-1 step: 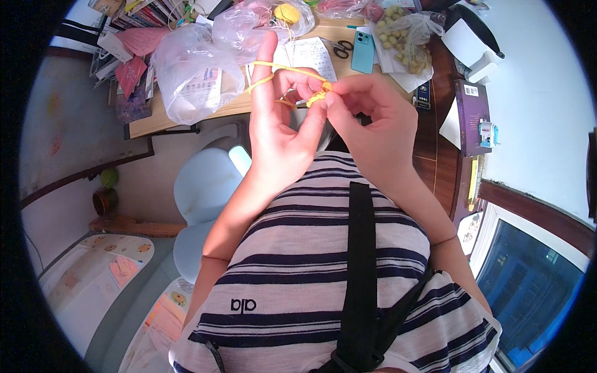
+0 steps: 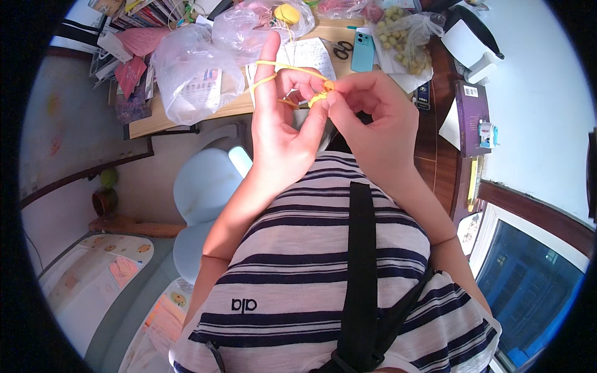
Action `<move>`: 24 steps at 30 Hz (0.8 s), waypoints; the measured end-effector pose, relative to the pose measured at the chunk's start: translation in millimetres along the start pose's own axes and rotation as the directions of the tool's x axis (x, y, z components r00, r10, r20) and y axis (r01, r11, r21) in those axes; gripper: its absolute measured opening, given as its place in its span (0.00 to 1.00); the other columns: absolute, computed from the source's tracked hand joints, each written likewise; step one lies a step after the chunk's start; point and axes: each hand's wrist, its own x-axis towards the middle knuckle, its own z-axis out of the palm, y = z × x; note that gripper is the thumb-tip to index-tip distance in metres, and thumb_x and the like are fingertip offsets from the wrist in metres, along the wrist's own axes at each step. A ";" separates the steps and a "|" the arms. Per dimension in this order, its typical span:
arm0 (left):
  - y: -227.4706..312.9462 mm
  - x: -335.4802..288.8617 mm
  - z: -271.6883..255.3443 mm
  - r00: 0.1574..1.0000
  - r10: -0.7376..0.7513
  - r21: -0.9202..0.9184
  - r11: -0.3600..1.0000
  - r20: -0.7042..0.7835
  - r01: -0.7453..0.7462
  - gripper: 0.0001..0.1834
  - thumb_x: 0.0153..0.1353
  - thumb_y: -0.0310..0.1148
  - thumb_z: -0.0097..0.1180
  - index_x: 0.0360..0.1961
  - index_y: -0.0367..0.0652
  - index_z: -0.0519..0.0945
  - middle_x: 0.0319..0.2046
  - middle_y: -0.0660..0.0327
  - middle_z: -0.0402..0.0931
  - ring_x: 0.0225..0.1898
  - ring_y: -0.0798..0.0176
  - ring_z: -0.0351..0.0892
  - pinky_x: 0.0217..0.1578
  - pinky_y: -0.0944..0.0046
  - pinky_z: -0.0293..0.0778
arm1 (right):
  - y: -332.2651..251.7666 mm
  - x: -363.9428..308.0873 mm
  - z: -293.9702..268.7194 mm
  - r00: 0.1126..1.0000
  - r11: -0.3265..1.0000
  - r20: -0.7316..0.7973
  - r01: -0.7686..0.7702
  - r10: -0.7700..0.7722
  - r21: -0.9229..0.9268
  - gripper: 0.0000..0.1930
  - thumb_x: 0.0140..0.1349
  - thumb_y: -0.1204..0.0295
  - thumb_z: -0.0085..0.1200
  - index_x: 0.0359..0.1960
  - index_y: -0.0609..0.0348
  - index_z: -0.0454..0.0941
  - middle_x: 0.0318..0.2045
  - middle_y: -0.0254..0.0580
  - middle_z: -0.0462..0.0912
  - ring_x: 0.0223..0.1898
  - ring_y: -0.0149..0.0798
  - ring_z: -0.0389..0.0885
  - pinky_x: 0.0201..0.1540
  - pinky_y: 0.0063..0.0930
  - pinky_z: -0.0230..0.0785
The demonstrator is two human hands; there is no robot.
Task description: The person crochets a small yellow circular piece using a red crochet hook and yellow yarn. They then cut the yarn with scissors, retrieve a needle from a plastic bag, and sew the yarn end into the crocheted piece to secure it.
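Yellow yarn [image 2: 292,66] loops around the raised index finger of my left hand [image 2: 277,127] and runs over to a small worked piece of yellow yarn [image 2: 318,98]. My left thumb and bent fingers pinch that piece from its left side. From the right, the thumb and forefinger of my right hand [image 2: 379,118] close on its upper end, where a yellow loop shows. My right palm and curled fingers hide whatever else may lie inside them. Both hands are raised in front of my striped shirt, near the table's edge, almost touching each other.
On the wooden table [image 2: 163,124] are clear plastic bags [image 2: 193,78], a yellow yarn ball [image 2: 286,13], written paper [image 2: 311,56], black scissors [image 2: 342,50], a teal phone [image 2: 362,53] and a bag of round green fruit [image 2: 404,40]. A pale blue chair [image 2: 208,186] stands lower left.
Both hands keep their grip on the yellow yarn. My raised left index finger has shifted very slightly to the right; little else differs.
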 end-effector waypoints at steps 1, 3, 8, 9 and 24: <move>-1.3 0.5 0.9 1.000 -0.013 -0.010 1.000 -0.003 0.013 0.45 0.56 0.13 0.51 0.70 0.38 0.41 0.34 0.62 0.71 0.37 0.71 0.68 0.46 0.69 0.69 | 0.3 1.6 -0.7 1.000 1.000 0.015 -0.016 0.016 0.003 0.06 0.54 0.77 0.59 0.32 0.63 0.76 0.26 0.36 0.81 0.27 0.25 0.79 0.30 0.19 0.70; -4.4 0.5 2.2 1.000 -0.014 -0.001 1.000 -0.008 0.014 0.44 0.56 0.13 0.51 0.70 0.38 0.41 0.36 0.61 0.71 0.38 0.71 0.69 0.46 0.69 0.69 | 1.6 5.4 -2.1 0.998 0.999 0.045 -0.049 0.049 0.009 0.06 0.54 0.77 0.59 0.32 0.63 0.75 0.26 0.37 0.81 0.27 0.26 0.80 0.31 0.19 0.71; -11.2 0.5 -1.1 0.998 0.063 0.141 0.988 -0.008 -0.061 0.44 0.57 0.12 0.49 0.70 0.39 0.41 0.38 0.58 0.71 0.39 0.69 0.69 0.46 0.69 0.69 | 7.0 12.7 -4.4 0.991 0.997 0.113 -0.071 0.072 -0.008 0.07 0.53 0.77 0.59 0.32 0.64 0.74 0.26 0.37 0.81 0.29 0.28 0.81 0.34 0.22 0.74; -11.6 1.0 -2.4 0.998 0.064 0.158 0.985 -0.002 -0.063 0.44 0.57 0.12 0.49 0.70 0.39 0.41 0.38 0.58 0.71 0.39 0.69 0.69 0.46 0.69 0.68 | 7.4 13.6 -4.1 0.989 0.996 0.120 -0.084 0.084 -0.010 0.07 0.53 0.78 0.59 0.32 0.64 0.74 0.26 0.37 0.81 0.29 0.28 0.81 0.35 0.22 0.74; -33.5 15.9 -9.3 0.981 0.194 0.439 0.879 0.029 -0.187 0.46 0.53 0.17 0.54 0.69 0.32 0.41 0.33 0.58 0.74 0.34 0.65 0.72 0.40 0.67 0.70 | 24.4 37.3 5.9 0.988 0.998 0.149 -0.033 0.041 -0.054 0.09 0.49 0.79 0.57 0.32 0.65 0.71 0.26 0.39 0.76 0.28 0.28 0.76 0.35 0.23 0.74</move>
